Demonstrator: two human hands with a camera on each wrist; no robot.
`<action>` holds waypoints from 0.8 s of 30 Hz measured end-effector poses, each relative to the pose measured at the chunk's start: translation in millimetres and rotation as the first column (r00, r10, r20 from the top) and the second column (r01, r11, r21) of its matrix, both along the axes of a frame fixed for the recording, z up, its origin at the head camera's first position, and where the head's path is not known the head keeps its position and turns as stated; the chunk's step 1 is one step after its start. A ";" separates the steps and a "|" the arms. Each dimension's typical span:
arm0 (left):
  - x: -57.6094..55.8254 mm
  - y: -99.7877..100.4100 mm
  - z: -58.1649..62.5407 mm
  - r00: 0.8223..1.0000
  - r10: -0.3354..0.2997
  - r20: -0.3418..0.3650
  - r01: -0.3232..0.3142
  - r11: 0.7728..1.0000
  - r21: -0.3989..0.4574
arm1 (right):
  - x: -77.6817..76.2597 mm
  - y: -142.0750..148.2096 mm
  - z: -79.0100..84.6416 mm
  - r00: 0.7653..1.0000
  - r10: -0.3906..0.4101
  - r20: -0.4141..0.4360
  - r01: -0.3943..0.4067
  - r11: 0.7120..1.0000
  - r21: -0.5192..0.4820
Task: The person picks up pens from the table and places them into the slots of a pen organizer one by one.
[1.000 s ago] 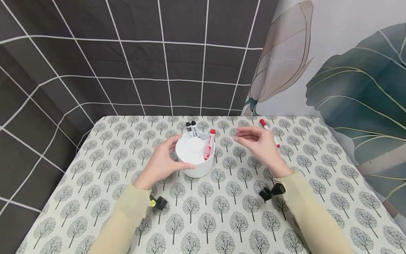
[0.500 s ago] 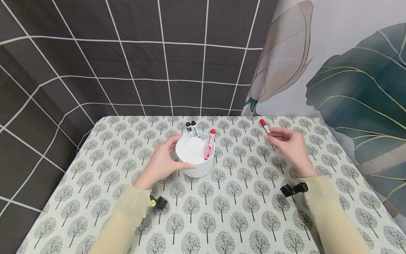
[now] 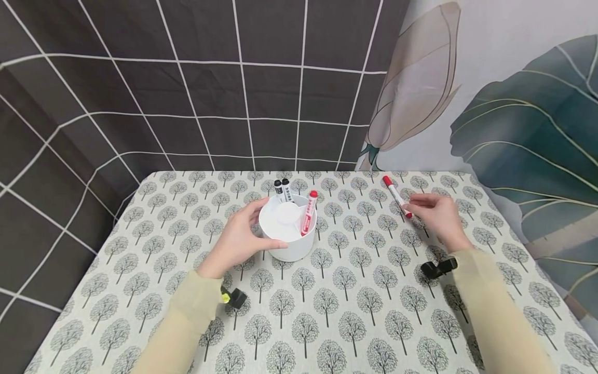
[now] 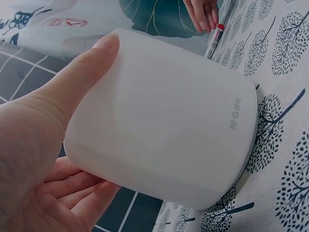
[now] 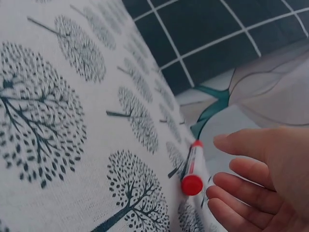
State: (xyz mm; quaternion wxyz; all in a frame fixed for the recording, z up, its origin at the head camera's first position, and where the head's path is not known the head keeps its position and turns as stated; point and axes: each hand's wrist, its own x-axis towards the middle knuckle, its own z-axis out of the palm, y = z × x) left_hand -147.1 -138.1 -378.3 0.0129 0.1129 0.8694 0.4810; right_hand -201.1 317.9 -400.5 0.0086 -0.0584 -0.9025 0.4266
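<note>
A round white pen holder (image 3: pixel 291 250) stands on the table, and my left hand (image 3: pixel 240 236) grips its side. In the left wrist view the thumb lies across the holder's wall (image 4: pixel 164 116), with the other fingers bent round behind. Two black-capped markers (image 3: pixel 283 190) stand in its back compartment, and a red marker (image 3: pixel 309 213) leans in the right one. Another red-capped marker (image 3: pixel 396 195) lies on the cloth at the far right. My right hand (image 3: pixel 435 215) hovers beside this marker's near end, fingers loosely bent. In the right wrist view a gap shows between the fingers and the marker (image 5: pixel 192 169).
A tree-patterned cloth (image 3: pixel 327 311) covers the table. Behind the table's back edge hangs a dark gridded curtain (image 3: pixel 210 88), and a leaf-printed drape (image 3: pixel 537 130) hangs at the right. Each wrist carries a small black camera mount.
My right hand has moved right, from between the holder and the loose marker, past that marker to its near end. My left hand still grips the pen holder in the same spot.
</note>
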 end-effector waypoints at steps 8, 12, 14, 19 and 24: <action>-0.3 -0.5 -0.2 1.000 0.004 -0.002 -0.004 1.000 -0.006 | -9.0 3.2 -9.0 1.000 -0.006 0.018 0.005 0.999 0.052; -1.3 -0.8 -0.8 1.000 0.004 0.000 -0.004 1.000 -0.006 | -10.2 1.0 -10.6 1.000 0.003 0.023 -0.004 0.999 0.048; -1.5 -0.9 -0.9 1.000 0.003 0.001 -0.003 1.000 -0.005 | -11.3 -1.0 -11.6 1.000 0.007 0.019 -0.008 0.998 0.061; -1.6 -0.9 -0.7 1.000 -0.001 0.003 0.001 1.000 0.000 | -14.2 -6.8 -13.4 1.000 0.003 0.002 -0.003 0.993 0.121; -1.7 -1.2 -0.7 1.000 0.001 0.002 -0.001 1.000 -0.012 | -14.6 -9.6 -14.2 1.000 -0.004 -0.001 0.004 0.990 0.140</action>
